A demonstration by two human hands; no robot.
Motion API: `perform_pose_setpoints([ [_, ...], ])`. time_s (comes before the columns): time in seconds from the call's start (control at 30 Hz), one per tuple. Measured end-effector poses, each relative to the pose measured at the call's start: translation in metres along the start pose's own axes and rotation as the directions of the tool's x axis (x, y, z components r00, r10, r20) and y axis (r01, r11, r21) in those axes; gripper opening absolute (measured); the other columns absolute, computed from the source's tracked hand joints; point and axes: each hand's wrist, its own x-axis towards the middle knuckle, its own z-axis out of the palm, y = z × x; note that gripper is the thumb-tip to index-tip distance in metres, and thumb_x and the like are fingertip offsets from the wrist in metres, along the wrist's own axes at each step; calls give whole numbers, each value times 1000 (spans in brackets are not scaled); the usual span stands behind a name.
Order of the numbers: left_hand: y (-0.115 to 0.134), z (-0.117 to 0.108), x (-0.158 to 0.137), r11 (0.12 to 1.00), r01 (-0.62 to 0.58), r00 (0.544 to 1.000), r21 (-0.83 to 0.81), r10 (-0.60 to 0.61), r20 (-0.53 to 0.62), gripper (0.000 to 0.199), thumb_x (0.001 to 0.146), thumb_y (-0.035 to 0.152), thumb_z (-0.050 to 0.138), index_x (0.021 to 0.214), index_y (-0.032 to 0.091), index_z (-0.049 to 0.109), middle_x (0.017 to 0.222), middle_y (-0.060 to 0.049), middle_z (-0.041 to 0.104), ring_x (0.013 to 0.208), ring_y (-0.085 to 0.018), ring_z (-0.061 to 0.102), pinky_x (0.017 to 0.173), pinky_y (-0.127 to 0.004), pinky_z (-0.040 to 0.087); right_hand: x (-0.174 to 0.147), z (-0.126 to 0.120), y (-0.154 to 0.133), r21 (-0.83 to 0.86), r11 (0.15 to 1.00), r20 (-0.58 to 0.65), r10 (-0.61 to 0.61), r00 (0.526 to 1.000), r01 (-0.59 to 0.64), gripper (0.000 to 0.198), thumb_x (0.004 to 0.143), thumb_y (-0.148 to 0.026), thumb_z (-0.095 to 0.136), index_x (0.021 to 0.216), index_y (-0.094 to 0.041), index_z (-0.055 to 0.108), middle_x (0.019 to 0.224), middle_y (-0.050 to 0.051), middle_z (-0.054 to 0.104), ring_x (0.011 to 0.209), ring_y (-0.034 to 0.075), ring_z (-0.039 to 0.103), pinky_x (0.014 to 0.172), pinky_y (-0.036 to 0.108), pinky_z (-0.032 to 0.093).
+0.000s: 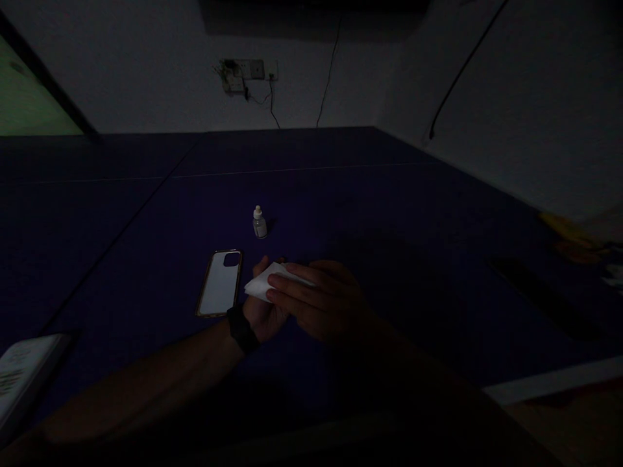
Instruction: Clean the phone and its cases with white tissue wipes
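In the dim light my right hand (321,298) presses a folded white tissue (263,281) down over my left hand (265,314). The fingers of the right hand lie along the top of the tissue. My left hand, with a black band (242,329) on its wrist, is turned up beneath it. Its thumb shows beyond the tissue, but most of its fingers and whatever they hold are hidden. Just left of the hands a phone case (220,283) with a gold-coloured rim lies flat. A small white-capped dropper bottle (259,224) stands upright beyond them.
Everything rests on a dark blue surface (311,194). At the lower left is a book or box with printing (29,366). A dark flat object (540,295) lies to the right, near yellow cloth (567,230). Wall sockets with cables (248,71) are at the back.
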Motion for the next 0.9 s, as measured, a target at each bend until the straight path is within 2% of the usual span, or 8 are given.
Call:
perform_pose_setpoints([
  [0.13,0,4,-2,993,-24,1000,-113,22,-20,35,101,43,54,87,14,67,73,-3,68,60,-10,66,58,-17,55,-3,-7,8,13,1000,-76,-6,997,7,27,102,-18,53,121,-21,71,124,1,77,119,20,69,100,39,49],
  [0.27,0,4,-4,989,4,999,-150,-9,-31,42,102,49,50,89,13,68,72,-4,69,59,-11,67,52,-17,54,-1,-8,8,17,997,-23,-71,997,71,29,105,-21,47,121,-23,71,125,-2,77,120,16,68,96,36,49],
  [0.4,1,5,-4,986,21,1000,-167,-22,0,35,101,42,55,87,13,68,69,-2,68,59,-10,67,53,-15,55,1,-3,5,-49,999,-28,-19,999,18,31,103,-18,48,121,-28,72,125,-8,77,118,15,69,97,36,49],
  [0.53,1,6,-2,990,-29,1000,-141,28,-8,30,97,41,62,86,14,67,72,-3,70,61,-10,68,56,-15,56,-5,-6,9,-34,999,-53,-16,998,14,28,100,-18,54,121,-22,72,126,0,77,121,20,67,99,39,48],
  [0.6,2,7,-3,993,-20,1000,-117,18,-21,34,97,46,61,86,14,68,73,-4,70,60,-11,68,52,-16,55,-6,-8,9,-12,999,-44,-40,998,40,27,100,-20,55,121,-21,72,125,0,77,122,19,67,99,39,47],
  [0.73,2,9,-7,983,23,999,-180,-31,-42,43,103,46,49,85,13,69,67,-4,67,55,-10,66,46,-15,51,-1,-4,2,-35,999,-35,-39,999,38,28,100,-17,56,121,-24,73,125,-7,77,119,16,67,98,36,48],
  [0.8,2,9,-8,982,15,998,-189,-25,-49,44,105,44,46,85,12,68,66,-3,67,55,-10,66,48,-15,53,0,-1,1,-60,998,-38,-20,999,18,29,100,-17,57,123,-25,72,126,-7,76,120,17,66,99,37,47],
  [0.9,2,8,-5,984,-46,998,-172,38,-44,34,103,39,53,86,13,68,71,-3,70,60,-10,69,55,-15,56,-4,0,5,-87,996,-71,17,997,-23,31,99,-17,55,126,-23,71,126,-3,77,121,19,65,101,38,44],
])
